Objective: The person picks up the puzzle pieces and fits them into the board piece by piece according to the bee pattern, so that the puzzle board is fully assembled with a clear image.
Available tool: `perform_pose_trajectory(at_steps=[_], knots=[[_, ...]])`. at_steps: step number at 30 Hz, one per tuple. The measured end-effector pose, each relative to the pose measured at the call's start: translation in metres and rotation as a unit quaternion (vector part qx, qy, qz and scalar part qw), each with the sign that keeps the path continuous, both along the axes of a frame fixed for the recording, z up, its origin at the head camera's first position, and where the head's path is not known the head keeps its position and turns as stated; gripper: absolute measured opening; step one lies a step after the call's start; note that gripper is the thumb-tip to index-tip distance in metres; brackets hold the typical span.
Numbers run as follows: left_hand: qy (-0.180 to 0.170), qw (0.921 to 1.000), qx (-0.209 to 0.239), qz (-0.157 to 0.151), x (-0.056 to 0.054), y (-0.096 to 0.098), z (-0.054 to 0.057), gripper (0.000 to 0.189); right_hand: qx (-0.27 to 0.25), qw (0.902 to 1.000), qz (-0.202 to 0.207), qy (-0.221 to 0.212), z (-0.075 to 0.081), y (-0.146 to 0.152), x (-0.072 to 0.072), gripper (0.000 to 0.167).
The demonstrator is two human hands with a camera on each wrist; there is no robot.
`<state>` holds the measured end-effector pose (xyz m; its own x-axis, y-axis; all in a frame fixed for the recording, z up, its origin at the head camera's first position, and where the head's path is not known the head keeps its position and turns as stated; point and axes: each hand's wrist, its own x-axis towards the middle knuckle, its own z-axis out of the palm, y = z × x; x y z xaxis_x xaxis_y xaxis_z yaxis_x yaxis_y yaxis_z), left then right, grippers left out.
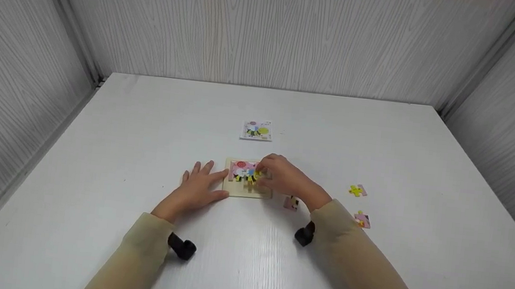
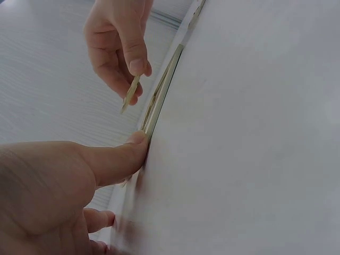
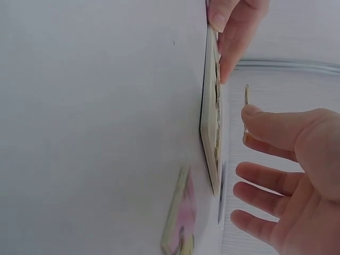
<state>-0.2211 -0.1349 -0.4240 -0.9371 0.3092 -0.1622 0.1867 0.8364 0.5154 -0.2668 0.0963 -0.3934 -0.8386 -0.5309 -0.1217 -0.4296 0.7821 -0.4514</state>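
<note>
A small wooden puzzle board [image 1: 233, 192] lies at the middle of the table, partly filled with pieces showing a bee picture on pink. My left hand [image 1: 198, 187] has its fingers spread, with thumb and forefinger touching the board's left edge. Above the board, my right hand [image 1: 285, 175] pinches a thin puzzle piece [image 3: 246, 95] between thumb and fingertips, apart from the board. Its other fingers are loosely bent. In the right wrist view the held piece appears edge-on, so its picture is hidden. The right hand covers part of the board in the head view.
A picture card [image 1: 257, 131] with the same bee design lies behind the board. One loose piece [image 1: 291, 203] is just right of the board, under the right wrist. Farther right lie a yellow piece [image 1: 357, 190] and a pink piece [image 1: 362, 219]. Panels enclose the table [image 1: 145, 118].
</note>
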Motion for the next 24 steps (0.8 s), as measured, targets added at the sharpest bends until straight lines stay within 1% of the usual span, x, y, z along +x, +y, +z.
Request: perform_pose_trajectory(at_steps=[4, 9, 17, 21, 24], knots=[[0.0, 1.0, -0.002, -0.001, 0.0, 0.001, 0.0, 0.061, 0.01, 0.9999, -0.012, -0.007, -0.001, -0.005, -0.002, 0.031], [-0.002, 1.0, -0.002, 0.001, -0.001, 0.001, 0.001, 0.061, 0.03, 0.9994, -0.015, -0.006, -0.003, -0.009, -0.004, 0.029], [0.007, 0.9999, -0.008, -0.007, -0.001, 0.001, 0.0, 0.062, 0.053, 0.998, -0.003, 0.032, -0.006, -0.012, -0.005, 0.026], [0.005, 1.0, -0.004, -0.005, -0.001, 0.001, 0.001, 0.061, 0.06, 0.9978, -0.01, 0.027, -0.006, -0.015, -0.005, 0.027], [0.005, 1.0, -0.003, -0.003, 0.0, 0.001, 0.001, 0.061, 0.07, 0.9971, -0.007, 0.028, -0.005, -0.017, -0.006, 0.027]])
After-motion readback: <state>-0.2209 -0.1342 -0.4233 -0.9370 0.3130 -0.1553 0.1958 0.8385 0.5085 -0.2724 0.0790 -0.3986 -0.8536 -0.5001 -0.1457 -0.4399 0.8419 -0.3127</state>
